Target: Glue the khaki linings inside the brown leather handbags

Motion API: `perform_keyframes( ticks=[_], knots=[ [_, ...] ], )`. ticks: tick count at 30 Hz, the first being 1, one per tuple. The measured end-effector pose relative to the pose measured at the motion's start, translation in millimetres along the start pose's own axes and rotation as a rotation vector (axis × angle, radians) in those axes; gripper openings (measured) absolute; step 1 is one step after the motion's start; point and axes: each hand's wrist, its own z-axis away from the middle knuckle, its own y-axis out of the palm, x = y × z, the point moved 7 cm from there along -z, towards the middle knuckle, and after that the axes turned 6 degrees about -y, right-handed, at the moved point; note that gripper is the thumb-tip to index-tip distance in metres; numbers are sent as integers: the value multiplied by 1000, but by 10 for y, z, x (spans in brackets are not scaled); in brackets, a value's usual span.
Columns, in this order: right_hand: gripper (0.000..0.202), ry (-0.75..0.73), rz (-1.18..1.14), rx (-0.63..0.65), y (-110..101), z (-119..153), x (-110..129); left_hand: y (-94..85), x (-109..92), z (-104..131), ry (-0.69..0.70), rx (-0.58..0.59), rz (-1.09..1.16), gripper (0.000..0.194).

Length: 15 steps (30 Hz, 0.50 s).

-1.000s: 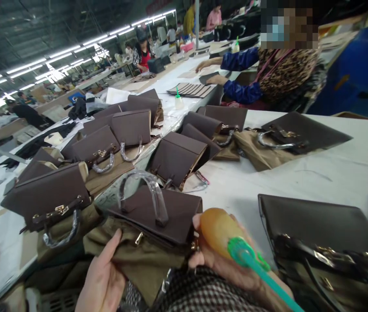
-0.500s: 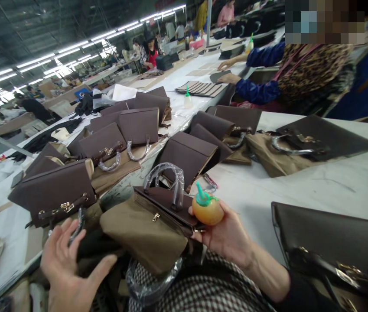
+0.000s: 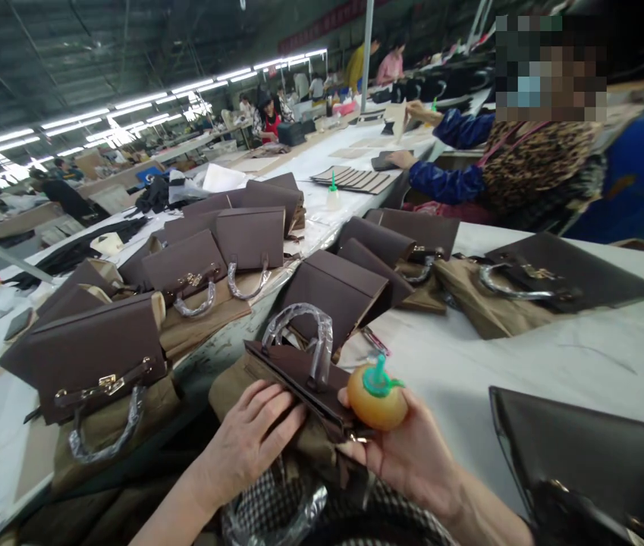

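In my right hand (image 3: 421,459) I hold a round, soft bottle (image 3: 375,408) of amber liquid, with a green nozzle pointing up. The same hand's fingers also touch the near right end of a dark brown handbag (image 3: 293,370). My left hand (image 3: 239,440) lies over the bag's opening edge, fingers together on the olive-brown lining (image 3: 224,390), its thumb hidden. The bag rests tilted between the table edge and my lap. One plastic-wrapped handle (image 3: 322,341) stands up at its far side; another hangs below, near my checked clothing.
More brown handbags (image 3: 99,349) with turned-out linings lie along the left table, others (image 3: 336,292) on the right one. A dark bag (image 3: 595,447) sits at lower right. A small green-tipped bottle (image 3: 333,193) stands farther back. A co-worker in blue sleeves (image 3: 447,178) handles flat pieces.
My left hand has moved right from the air, spread open, onto the bag's lining and edge. My right hand keeps the bottle. The co-worker has lifted a flat piece.
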Motion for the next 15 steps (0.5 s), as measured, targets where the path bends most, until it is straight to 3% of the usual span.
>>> perform_keyframes(
  ticks=[3, 8, 10, 12, 15],
  knots=[
    [41, 54, -42, 106, 148, -37, -48, -168, 61, -53, 8, -91, 3, 32],
    [45, 137, -76, 268, 559, -99, -89, -771, -9, -125, -6, -108, -116, 32],
    [47, 169, -75, 318, 644, -109, -126, -926, -50, -115, -42, -112, -187, 32],
    [43, 178, -56, 324, 584, -120, -159, -928, -46, -68, -121, -109, -190, 32],
    [28, 168, 30, 283, 298, -131, -168, -631, 29, 63, -280, -60, -39, 22]
  ],
)
